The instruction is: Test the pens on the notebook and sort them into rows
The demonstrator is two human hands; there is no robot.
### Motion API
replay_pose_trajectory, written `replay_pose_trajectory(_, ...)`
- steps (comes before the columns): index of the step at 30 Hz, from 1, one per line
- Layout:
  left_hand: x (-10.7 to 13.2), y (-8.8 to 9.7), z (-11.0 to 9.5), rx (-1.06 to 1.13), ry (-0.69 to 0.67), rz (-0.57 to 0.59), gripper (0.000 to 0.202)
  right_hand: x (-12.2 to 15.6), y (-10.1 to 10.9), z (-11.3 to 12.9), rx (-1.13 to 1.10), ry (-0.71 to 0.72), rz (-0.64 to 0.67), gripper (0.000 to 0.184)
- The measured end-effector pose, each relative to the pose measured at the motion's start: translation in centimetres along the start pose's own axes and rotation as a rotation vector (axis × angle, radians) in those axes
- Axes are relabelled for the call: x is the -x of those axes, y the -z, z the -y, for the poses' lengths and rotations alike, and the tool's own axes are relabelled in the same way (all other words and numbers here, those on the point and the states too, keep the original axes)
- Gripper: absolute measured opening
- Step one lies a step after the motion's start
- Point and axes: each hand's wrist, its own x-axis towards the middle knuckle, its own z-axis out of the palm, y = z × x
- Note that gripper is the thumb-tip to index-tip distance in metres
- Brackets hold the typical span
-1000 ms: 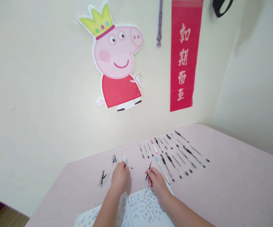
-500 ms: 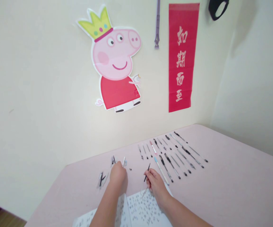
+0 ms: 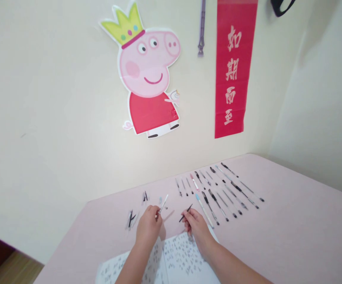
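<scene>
My left hand (image 3: 150, 224) is closed around a slim white pen barrel (image 3: 164, 202) that slants up and away from the fingers. A small light-blue piece (image 3: 160, 200) lies on the table just beyond it. My right hand (image 3: 195, 225) pinches a thin black pen part (image 3: 190, 207), tilted with its upper end to the right. Which parts of a pen these are is too small to tell for certain. An open notebook (image 3: 185, 256) with handwriting lies beneath both forearms. Right of my right hand, a pen with a light-blue end (image 3: 204, 210) lies nearest.
Two rows of pens and refills, among them a black-gripped pen (image 3: 214, 203), spread over the pink table (image 3: 292, 236) at right. Small piles of pen parts (image 3: 130, 220) lie at left. The wall behind carries a pig cutout (image 3: 153, 112) and a red banner (image 3: 233, 86).
My left hand has drawn back from the upper pile of parts, bringing the white pen barrel toward my right hand. My right hand keeps the black part, now tilted flatter. The view has shifted slightly.
</scene>
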Motion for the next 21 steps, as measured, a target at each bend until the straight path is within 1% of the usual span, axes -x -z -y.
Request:
replay_pose_trajectory(3,1.9,0.2,0.1,-0.001,-0.010,-0.019,0.015,0.1,0.0,0.0,0.020,0.011,0.029,0.031)
replay_pose_trajectory(7,3.1,-0.2,0.8,-0.004,0.002,-0.042,0.014,0.3,0.1,0.1,-0.008,0.023,0.015,0.031)
replay_pose_trajectory(12,3.5,-1.0,1.7,-0.002,-0.013,-0.064,0.017,0.1,0.3,0.0,-0.009,0.036,-0.023,0.029)
replay_pose_trajectory(17,3.2,-1.7,2.8,0.039,-0.011,-0.096,0.016,0.1,0.3,-0.1,-0.010,0.048,-0.027,0.030)
replay_pose_trajectory(21,3.0,-2.0,3.3,0.069,-0.019,-0.102,0.014,0.3,0.4,0.1,-0.014,0.094,-0.074,0.032)
